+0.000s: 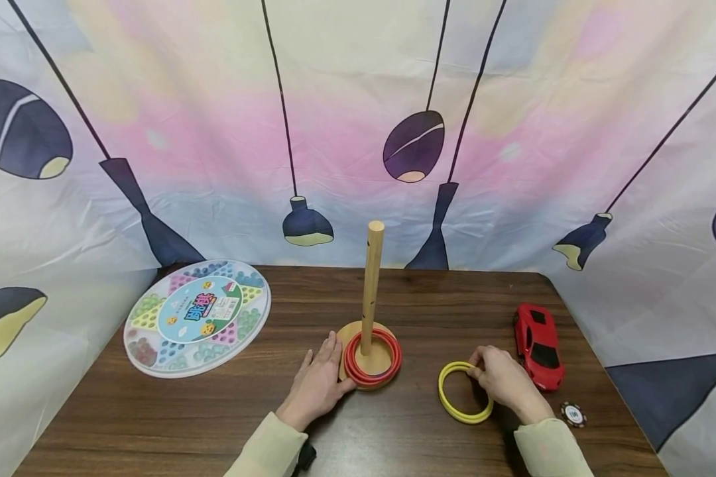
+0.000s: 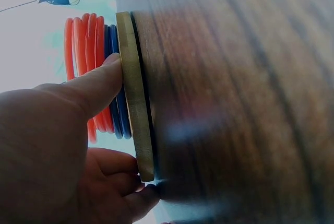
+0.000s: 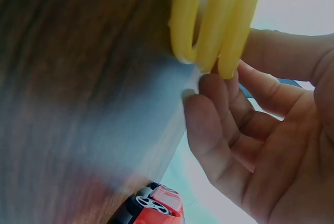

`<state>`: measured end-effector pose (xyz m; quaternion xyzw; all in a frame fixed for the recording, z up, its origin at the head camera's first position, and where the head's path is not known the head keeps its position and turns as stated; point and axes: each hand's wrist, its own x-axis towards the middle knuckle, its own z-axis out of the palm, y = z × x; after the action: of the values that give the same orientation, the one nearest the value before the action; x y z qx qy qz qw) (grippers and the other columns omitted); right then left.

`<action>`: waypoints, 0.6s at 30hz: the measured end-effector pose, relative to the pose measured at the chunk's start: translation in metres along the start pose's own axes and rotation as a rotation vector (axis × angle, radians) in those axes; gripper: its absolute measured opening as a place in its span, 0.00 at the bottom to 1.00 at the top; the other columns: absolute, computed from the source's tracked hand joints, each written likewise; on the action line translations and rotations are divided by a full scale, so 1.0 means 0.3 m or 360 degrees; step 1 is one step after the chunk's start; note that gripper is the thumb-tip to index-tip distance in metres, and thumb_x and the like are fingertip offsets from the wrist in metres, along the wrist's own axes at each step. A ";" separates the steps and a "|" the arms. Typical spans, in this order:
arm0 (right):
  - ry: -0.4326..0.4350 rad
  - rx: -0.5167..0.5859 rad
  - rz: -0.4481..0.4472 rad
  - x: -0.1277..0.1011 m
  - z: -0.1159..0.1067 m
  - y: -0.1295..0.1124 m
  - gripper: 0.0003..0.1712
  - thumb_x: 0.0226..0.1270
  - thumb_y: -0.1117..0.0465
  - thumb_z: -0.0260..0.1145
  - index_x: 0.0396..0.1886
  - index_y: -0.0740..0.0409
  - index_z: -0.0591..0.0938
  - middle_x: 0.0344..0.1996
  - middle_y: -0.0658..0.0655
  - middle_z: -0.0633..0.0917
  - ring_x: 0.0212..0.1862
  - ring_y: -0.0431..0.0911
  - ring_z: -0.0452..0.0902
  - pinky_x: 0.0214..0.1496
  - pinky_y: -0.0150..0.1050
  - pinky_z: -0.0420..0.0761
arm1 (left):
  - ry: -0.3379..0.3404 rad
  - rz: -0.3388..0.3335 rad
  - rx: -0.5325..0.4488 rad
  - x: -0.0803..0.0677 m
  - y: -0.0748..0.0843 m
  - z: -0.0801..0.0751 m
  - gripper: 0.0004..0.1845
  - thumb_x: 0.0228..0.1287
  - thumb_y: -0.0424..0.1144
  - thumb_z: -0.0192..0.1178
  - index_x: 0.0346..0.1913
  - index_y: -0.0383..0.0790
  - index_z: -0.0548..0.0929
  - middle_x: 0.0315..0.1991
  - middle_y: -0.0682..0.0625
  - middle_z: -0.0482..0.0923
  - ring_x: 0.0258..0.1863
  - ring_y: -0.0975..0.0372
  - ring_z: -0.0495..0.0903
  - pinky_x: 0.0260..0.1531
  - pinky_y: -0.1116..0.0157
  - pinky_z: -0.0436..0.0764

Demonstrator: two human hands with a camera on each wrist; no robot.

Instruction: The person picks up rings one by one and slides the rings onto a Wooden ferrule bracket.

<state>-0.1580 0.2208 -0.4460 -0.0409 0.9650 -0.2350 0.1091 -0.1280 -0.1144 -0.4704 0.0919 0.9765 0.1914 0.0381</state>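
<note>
Ring stacking partly done.
Red rings on peg; right hand pinches yellow rings; left hand, fingers straight, steadies base.

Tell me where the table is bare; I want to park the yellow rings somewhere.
Bare wood lies along the near edge of the table, between the marble board and the peg base. The far strip behind the peg is bare too. It is crowded on the right: the yellow rings, right hand, red car and a chip.
</note>
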 end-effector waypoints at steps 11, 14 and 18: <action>0.0114 0.0142 -0.0118 -0.004 0.002 0.012 0.06 0.59 0.63 0.69 0.27 0.54 0.79 0.22 0.49 0.76 0.23 0.42 0.68 0.21 0.35 0.70 | -0.0010 -0.0002 -0.0023 -0.003 -0.007 0.003 0.45 0.59 0.54 0.62 0.70 0.29 0.58 0.72 0.38 0.49 0.70 0.51 0.53 0.65 0.45 0.53; 0.0100 0.0185 -0.0114 -0.004 0.002 0.013 0.05 0.59 0.62 0.69 0.27 0.54 0.80 0.22 0.49 0.77 0.22 0.42 0.68 0.21 0.35 0.70 | -0.0017 -0.0007 -0.0031 -0.004 -0.007 0.002 0.45 0.59 0.54 0.62 0.70 0.29 0.57 0.72 0.38 0.48 0.70 0.51 0.53 0.66 0.46 0.52; 0.0062 0.0253 -0.0112 -0.007 -0.007 0.014 0.05 0.59 0.59 0.69 0.28 0.53 0.81 0.21 0.49 0.77 0.23 0.42 0.69 0.22 0.35 0.71 | -0.0024 -0.0012 -0.0036 -0.005 -0.004 0.001 0.45 0.59 0.54 0.62 0.71 0.29 0.56 0.73 0.38 0.48 0.70 0.52 0.53 0.66 0.46 0.52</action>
<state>-0.1565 0.2258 -0.4458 -0.0613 0.9432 -0.3153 0.0850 -0.1267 -0.1157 -0.4712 0.0893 0.9743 0.2015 0.0472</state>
